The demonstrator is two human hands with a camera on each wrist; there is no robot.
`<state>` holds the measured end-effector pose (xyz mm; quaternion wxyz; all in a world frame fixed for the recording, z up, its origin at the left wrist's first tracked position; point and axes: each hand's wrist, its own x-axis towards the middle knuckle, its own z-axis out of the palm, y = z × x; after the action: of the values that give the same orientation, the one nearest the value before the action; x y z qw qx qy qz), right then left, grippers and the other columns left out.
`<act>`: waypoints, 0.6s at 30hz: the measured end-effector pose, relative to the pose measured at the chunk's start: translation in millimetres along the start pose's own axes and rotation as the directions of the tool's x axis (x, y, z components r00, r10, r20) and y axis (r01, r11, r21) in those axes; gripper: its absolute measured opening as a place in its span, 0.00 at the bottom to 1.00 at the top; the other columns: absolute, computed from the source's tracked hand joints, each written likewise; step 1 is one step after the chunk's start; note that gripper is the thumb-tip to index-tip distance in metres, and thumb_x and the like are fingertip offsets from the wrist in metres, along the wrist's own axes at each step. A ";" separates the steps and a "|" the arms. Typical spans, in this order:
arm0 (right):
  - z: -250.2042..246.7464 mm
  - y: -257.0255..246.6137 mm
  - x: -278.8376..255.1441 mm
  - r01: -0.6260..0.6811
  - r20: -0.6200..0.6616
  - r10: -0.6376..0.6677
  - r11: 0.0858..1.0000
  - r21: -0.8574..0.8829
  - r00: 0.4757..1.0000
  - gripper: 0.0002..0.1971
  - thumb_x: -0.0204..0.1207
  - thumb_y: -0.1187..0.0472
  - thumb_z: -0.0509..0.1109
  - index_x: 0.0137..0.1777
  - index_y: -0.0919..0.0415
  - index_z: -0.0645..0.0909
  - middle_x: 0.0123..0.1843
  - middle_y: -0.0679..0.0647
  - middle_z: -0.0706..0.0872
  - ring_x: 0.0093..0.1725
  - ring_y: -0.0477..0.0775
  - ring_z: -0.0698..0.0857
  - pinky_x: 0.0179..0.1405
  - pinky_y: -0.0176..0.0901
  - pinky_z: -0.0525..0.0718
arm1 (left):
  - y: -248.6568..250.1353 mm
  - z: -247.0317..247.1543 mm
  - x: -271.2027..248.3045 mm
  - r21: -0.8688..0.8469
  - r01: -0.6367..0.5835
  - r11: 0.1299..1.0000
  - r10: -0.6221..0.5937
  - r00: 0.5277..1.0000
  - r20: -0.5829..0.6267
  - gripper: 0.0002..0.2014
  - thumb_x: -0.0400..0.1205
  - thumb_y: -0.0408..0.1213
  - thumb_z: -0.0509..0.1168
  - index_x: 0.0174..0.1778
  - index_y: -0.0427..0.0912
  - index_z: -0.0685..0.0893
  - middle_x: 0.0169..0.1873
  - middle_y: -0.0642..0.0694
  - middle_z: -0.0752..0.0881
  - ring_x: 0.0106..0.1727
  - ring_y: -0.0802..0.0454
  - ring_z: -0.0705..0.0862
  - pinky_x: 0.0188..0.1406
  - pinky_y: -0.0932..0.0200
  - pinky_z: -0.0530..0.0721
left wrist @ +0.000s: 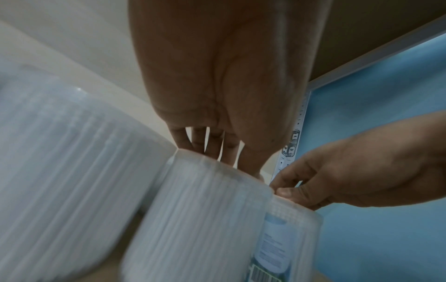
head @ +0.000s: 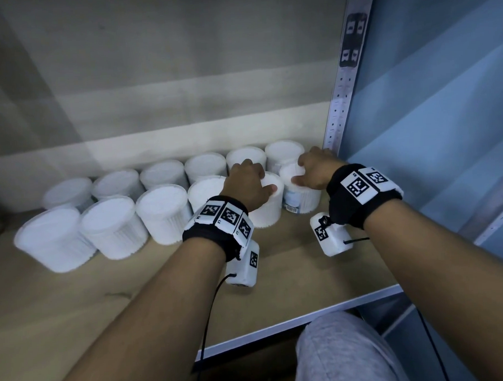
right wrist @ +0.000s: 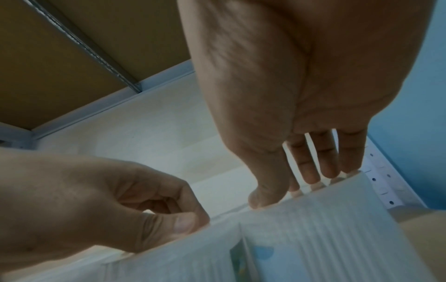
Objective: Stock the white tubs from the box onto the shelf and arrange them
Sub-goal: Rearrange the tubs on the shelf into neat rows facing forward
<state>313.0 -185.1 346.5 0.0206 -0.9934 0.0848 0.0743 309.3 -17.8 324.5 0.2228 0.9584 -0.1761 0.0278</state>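
Two rows of white tubs stand on the wooden shelf (head: 291, 278). My left hand (head: 251, 180) grips the lid of a front-row tub (head: 267, 215) from above, fingers curled over its far edge and thumb on the near rim. My right hand (head: 313, 170) holds the rightmost front tub (head: 302, 201), which carries a blue label and a barcode. The left wrist view has the left hand (left wrist: 217, 156) over its tub (left wrist: 200, 219) and the labelled tub (left wrist: 289, 238) beside it. In the right wrist view, the right hand (right wrist: 289, 187) has its fingertips on its tub (right wrist: 325, 238). The box is out of view.
Several more tubs (head: 163, 174) fill the back row and the front row to the left (head: 53, 239). A perforated metal upright (head: 341, 100) and a blue wall (head: 443, 124) stand close on the right. Bare shelf board lies in front of the tubs. A grey-clad knee (head: 338, 353) is below the shelf edge.
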 end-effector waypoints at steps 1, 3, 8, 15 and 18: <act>-0.5 1.1 0.4 0.011 0.002 -0.011 1.000 -0.015 1.000 0.31 0.78 0.40 0.63 0.77 0.55 0.68 0.76 0.59 0.70 0.75 0.65 0.70 0.74 0.61 0.70 | 0.0 0.1 -0.1 -0.001 0.002 1.000 -0.002 1.000 0.000 0.21 0.79 0.47 0.67 0.64 0.37 0.79 0.64 0.39 0.76 0.68 0.39 0.72 0.66 0.48 0.73; -1.9 2.7 0.9 0.044 0.018 -0.043 0.999 -0.014 0.999 0.29 0.77 0.43 0.65 0.77 0.50 0.69 0.77 0.55 0.70 0.74 0.63 0.73 0.73 0.59 0.72 | -0.1 0.5 -0.4 -0.004 0.001 1.000 -0.001 1.000 -0.002 0.22 0.79 0.47 0.67 0.64 0.37 0.79 0.64 0.39 0.76 0.68 0.39 0.72 0.66 0.48 0.73; -3.4 4.5 4.7 0.049 0.065 -0.055 0.995 0.088 0.996 0.26 0.76 0.60 0.67 0.73 0.41 0.72 0.80 0.47 0.69 0.76 0.56 0.73 0.75 0.51 0.73 | 0.4 0.3 -0.5 0.003 0.001 1.000 -0.001 1.000 -0.001 0.22 0.80 0.47 0.66 0.64 0.38 0.78 0.64 0.39 0.76 0.68 0.40 0.72 0.66 0.49 0.73; -3.4 -1.3 5.7 -0.075 -0.086 0.091 0.983 0.169 0.992 0.34 0.73 0.36 0.62 0.71 0.59 0.76 0.73 0.60 0.75 0.73 0.65 0.73 0.73 0.59 0.72 | 0.0 0.5 0.2 0.016 0.000 1.000 0.000 1.000 0.007 0.22 0.80 0.47 0.66 0.65 0.37 0.78 0.65 0.38 0.76 0.68 0.39 0.72 0.68 0.47 0.73; 1.7 -8.0 4.2 -0.126 -0.053 0.132 0.987 0.094 0.990 0.38 0.75 0.32 0.58 0.74 0.61 0.70 0.76 0.66 0.70 0.75 0.69 0.69 0.77 0.62 0.65 | 1.6 1.7 0.2 0.017 -0.002 1.000 0.002 1.000 0.003 0.22 0.80 0.47 0.66 0.65 0.37 0.78 0.65 0.38 0.76 0.68 0.39 0.72 0.68 0.47 0.73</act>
<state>318.2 -177.9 344.4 0.0582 -0.9856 0.1528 0.0423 308.9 -19.9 323.7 0.2142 0.9602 -0.1771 0.0283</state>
